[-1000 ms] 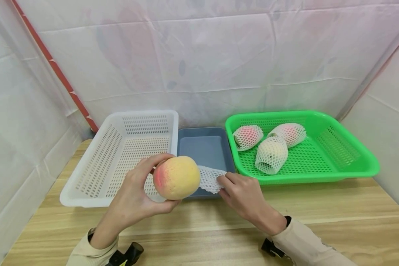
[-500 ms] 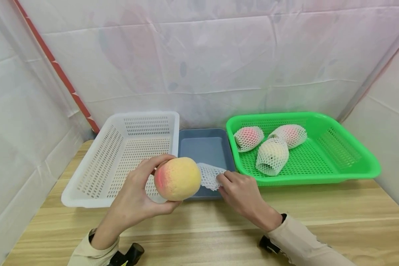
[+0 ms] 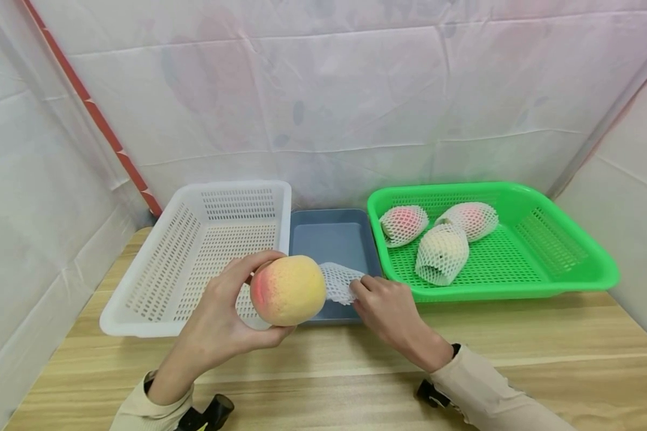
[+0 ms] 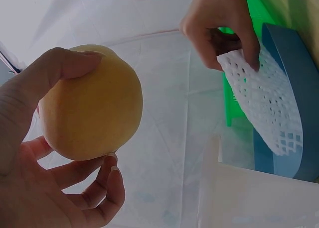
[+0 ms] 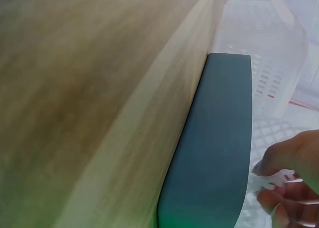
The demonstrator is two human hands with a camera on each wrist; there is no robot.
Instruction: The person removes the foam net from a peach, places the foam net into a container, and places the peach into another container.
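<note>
A yellow peach with a pink blush (image 3: pixel 290 291) is held up in front of the trays by my left hand (image 3: pixel 218 317). In the left wrist view the thumb lies across the top of the peach (image 4: pixel 94 108) and the fingertips support it from below. My right hand (image 3: pixel 393 314) pinches one end of a white foam net sleeve (image 3: pixel 338 282), which hangs flattened over the blue-grey tray (image 3: pixel 331 239). Seen from the left wrist, the foam net (image 4: pixel 266 98) slants down inside the tray wall, apart from the peach. The right wrist view shows thumb and fingertips (image 5: pixel 269 161) gripping its edge.
On the left stands a white perforated basket (image 3: pixel 194 191). To the right, a green basket (image 3: pixel 523 287) holds 3 net-wrapped peaches (image 3: pixel 442 248). The tray sits between both baskets on the wooden table (image 3: pixel 323 383). A white sheet (image 3: pixel 356 90) hangs behind.
My right hand has shifted slightly up and left with the foam net. The left hand and its peach stay almost still.
</note>
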